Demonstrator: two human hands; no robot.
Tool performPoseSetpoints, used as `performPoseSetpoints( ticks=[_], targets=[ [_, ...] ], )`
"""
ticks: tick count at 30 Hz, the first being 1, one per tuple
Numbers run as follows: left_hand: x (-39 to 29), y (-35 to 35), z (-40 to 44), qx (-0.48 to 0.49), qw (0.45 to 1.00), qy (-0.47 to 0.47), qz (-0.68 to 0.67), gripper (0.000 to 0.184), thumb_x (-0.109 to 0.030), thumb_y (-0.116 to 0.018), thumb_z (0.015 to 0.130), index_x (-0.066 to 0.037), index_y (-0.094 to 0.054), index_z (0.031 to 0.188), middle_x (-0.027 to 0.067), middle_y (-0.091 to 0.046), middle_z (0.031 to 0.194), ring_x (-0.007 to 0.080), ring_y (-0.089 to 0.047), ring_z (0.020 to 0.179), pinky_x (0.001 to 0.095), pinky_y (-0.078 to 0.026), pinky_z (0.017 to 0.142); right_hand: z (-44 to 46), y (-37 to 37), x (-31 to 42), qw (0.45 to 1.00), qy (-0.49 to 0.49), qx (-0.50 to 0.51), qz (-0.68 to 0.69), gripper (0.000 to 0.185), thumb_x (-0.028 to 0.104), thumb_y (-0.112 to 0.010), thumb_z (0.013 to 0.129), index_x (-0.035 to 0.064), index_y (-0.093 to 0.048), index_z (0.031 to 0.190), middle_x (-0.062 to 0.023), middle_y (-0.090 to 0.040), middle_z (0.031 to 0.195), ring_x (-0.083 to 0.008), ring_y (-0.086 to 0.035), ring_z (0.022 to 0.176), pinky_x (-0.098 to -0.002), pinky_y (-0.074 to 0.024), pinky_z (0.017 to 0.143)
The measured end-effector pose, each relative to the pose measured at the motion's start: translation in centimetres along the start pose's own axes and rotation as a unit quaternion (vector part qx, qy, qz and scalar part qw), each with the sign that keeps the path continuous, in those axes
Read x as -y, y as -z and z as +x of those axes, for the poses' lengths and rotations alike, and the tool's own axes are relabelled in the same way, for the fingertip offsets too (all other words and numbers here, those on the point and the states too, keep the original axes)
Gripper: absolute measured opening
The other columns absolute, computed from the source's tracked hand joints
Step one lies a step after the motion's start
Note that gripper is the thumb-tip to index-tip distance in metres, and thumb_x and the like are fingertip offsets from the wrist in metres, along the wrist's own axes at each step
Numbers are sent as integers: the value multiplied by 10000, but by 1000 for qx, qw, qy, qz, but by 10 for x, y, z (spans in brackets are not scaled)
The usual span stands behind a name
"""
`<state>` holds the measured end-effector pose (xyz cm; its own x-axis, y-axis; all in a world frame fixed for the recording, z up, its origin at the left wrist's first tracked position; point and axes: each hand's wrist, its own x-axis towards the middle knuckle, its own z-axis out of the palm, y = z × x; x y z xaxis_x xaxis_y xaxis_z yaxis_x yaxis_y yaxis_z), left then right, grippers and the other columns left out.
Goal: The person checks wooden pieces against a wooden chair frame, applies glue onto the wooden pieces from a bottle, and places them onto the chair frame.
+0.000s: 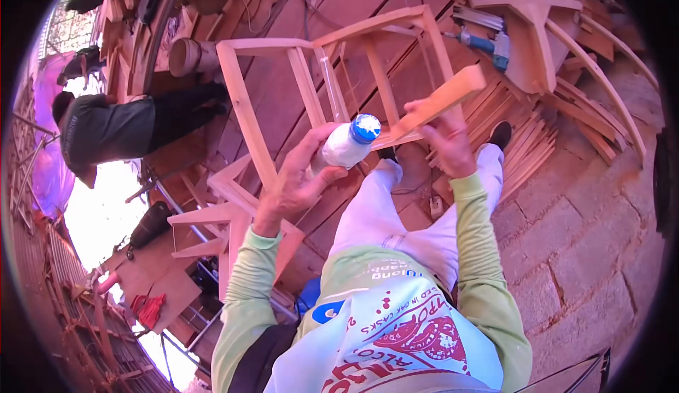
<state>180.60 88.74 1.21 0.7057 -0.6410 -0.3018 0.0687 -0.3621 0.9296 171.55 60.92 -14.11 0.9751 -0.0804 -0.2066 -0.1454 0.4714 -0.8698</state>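
My left hand (pixel 296 177) is closed around a white bottle (pixel 345 145) with a blue cap, whose top is partly white. My right hand (pixel 449 142) grips a light wooden piece (pixel 445 99), its fingers and thumb on either side of the wood. This piece slants up to the right, its broad end toward me, and its lower end lies close to the bottle. Just beyond both hands stands a wooden frame (pixel 244 103) of posts and rails, partly hidden by the bottle and my hands.
A drill (pixel 500 50) lies at right near a star-shaped wooden assembly (pixel 527 0) and stacked wood strips (pixel 520 149). Left of my left arm is an angled wooden assembly (pixel 230 212). A bucket (pixel 191 57) stands at back left. Another person (pixel 106 128) bends over at far left.
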Motion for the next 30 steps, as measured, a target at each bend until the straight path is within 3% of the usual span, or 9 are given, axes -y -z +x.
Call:
performPoseSetpoints(
  ticks=[3,4,7,8,11,30],
  targets=[
    [-45,22,1,66,987,-56,137,618,-158,-790,939,-27,-517,1478,145,-628,1373,281,-619,1264,410,-466,1096,-25,-36,16,999,4,17,29,489,-90,-633,964,-18,-576,1444,-97,-690,1317,-189,-664,1230,-357,-540,1082],
    [-58,28,1,93,979,-63,167,634,-133,-776,948,-7,-482,1495,137,-609,1357,264,-592,1272,376,-454,1095,-31,-44,23,1000,6,18,17,500,-90,-637,962,-18,-571,1452,-96,-686,1322,-188,-663,1230,-356,-541,1084],
    [-107,34,3,112,951,-86,276,611,-159,-764,958,-15,-493,1488,176,-647,1301,318,-650,1198,401,-495,1035,-45,-58,34,1000,3,25,1,529,-94,-646,954,-16,-560,1470,-95,-676,1336,-187,-659,1237,-351,-541,1093],
    [-115,38,4,108,945,-111,288,591,-185,-749,971,-25,-502,1484,207,-669,1252,387,-681,1123,431,-519,978,-46,-61,34,1000,1,30,6,536,-96,-646,951,-15,-558,1474,-95,-673,1340,-187,-657,1243,-350,-539,1096],
    [-146,43,5,125,921,-137,342,591,-211,-748,976,-33,-506,1485,211,-673,1247,407,-684,1099,440,-526,957,-51,-68,39,998,36,37,-38,546,-106,-654,935,-12,-567,1465,-102,-656,1365,-195,-650,1260,-350,-537,1105],
    [-181,46,0,170,874,-151,429,559,-217,-727,988,-27,-513,1468,227,-672,1164,436,-674,1026,474,-527,894,-67,-81,26,977,135,12,-166,555,-162,-634,860,-10,-609,1393,-134,-644,1270,-242,-700,1131,-324,-610,945]
  ],
)
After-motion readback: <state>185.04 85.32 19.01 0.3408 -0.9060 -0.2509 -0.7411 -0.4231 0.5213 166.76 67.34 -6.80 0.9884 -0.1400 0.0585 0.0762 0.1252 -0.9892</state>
